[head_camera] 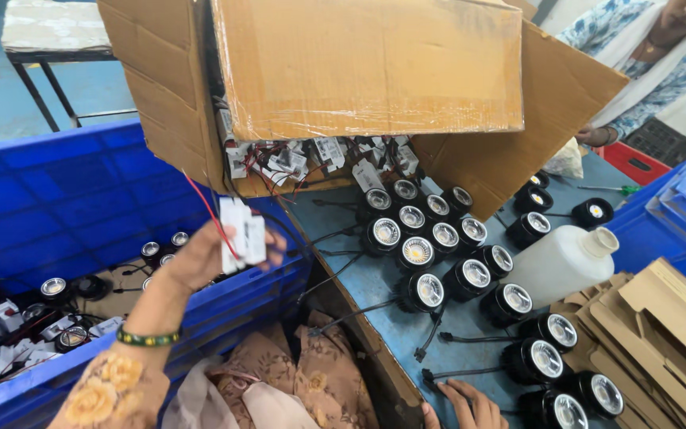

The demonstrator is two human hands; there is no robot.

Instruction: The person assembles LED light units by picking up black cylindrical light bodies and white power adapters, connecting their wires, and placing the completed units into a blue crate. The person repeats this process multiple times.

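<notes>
While left hand [200, 256] lifts, pinching white driver box [242, 232], right hand [470, 405] rests spread on table [375, 290].

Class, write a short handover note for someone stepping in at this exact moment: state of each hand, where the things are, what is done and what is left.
Left hand holds a small white driver box with red wire above the blue crate.
Right hand rests on the table edge, holding nothing.
Done: many black spotlights stand in rows on the table; a few lie in the crate.
Left: more driver boxes sit in the tilted cardboard box.

Head view, steeply down, close
</notes>
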